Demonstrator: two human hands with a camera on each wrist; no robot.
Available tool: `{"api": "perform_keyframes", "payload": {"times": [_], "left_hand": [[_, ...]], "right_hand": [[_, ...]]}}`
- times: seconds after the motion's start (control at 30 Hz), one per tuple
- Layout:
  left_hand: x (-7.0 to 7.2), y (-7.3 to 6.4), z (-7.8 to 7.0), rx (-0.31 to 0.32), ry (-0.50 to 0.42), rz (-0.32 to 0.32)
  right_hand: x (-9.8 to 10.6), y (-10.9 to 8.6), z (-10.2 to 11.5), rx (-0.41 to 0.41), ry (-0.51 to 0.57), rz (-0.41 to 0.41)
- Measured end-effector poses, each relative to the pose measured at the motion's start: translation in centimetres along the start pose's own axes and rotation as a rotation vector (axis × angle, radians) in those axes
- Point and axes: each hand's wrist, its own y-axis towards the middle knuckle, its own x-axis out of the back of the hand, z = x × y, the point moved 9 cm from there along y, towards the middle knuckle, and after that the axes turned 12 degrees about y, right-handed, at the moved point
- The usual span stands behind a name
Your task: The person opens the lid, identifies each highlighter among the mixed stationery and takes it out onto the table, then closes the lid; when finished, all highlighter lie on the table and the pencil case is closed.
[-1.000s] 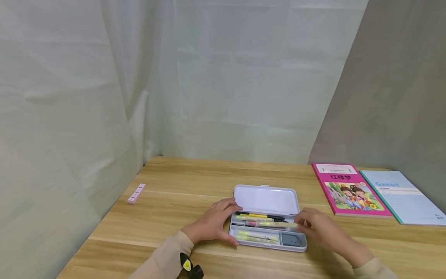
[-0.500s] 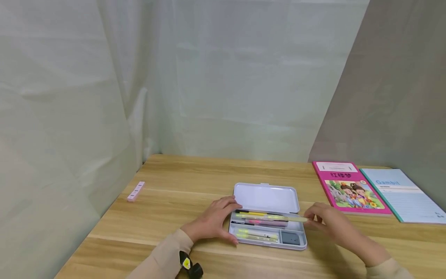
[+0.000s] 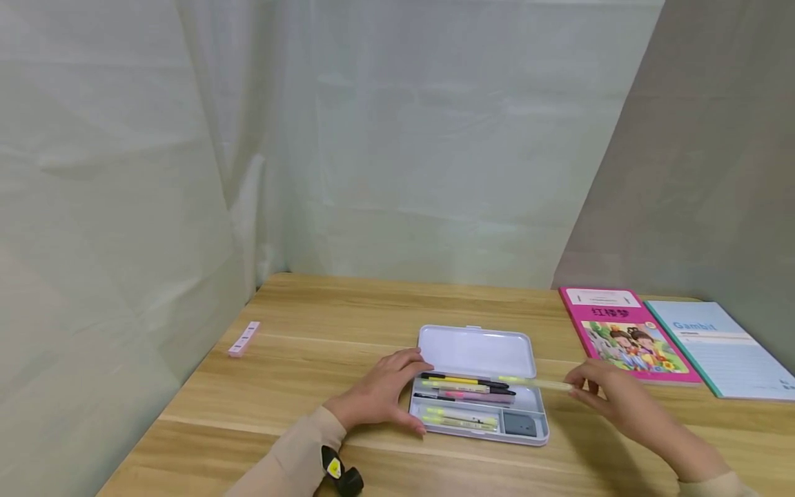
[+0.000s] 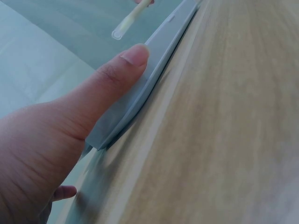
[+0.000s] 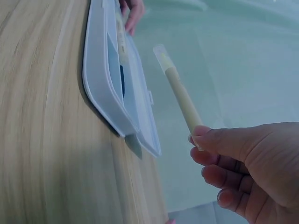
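My right hand (image 3: 605,390) pinches a pale yellow highlighter (image 3: 535,383) by one end, thumb against fingers. Its clear-capped end (image 5: 162,56) points left, over the right part of an open white pencil case (image 3: 542,429). My left hand (image 3: 385,393) holds the case's left end, fingers by the raised lid (image 3: 475,352) and thumb (image 4: 119,67) along the front wall. Inside the case lie a black-and-yellow pen (image 3: 459,380), a pink-marked pen (image 3: 478,397) and other pens. The front compartments hold yellow-tipped sticks (image 3: 459,420) and a dark grey eraser (image 3: 519,424).
A pink storybook (image 3: 627,331) and a light blue notebook (image 3: 714,345) lie at the table's back right. A small pink-and-white strip (image 3: 243,339) is near the left edge. Pale curtains (image 3: 435,138) hang behind the wooden table (image 3: 348,310).
My right hand has drawn the highlighter up and to the right, off the other pens in the case. My left hand has stayed on the case's left end.
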Motion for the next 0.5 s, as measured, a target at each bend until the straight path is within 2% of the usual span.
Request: {"api": "perform_keyframes", "payload": {"times": [0.13, 0.33, 0.5], "left_hand": [[-0.1, 0.1, 0.1, 0.005, 0.003, 0.009], [-0.1, 0.0, 0.2, 0.013, -0.009, 0.017], [-0.1, 0.0, 0.2, 0.014, -0.008, 0.013]], "right_hand": [[0.4, -0.6, -0.9, -0.047, -0.015, 0.011], [1.4, -1.5, -1.8, -0.020, -0.051, -0.019], [2.1, -2.3, -2.7, -0.044, -0.049, -0.042]]}}
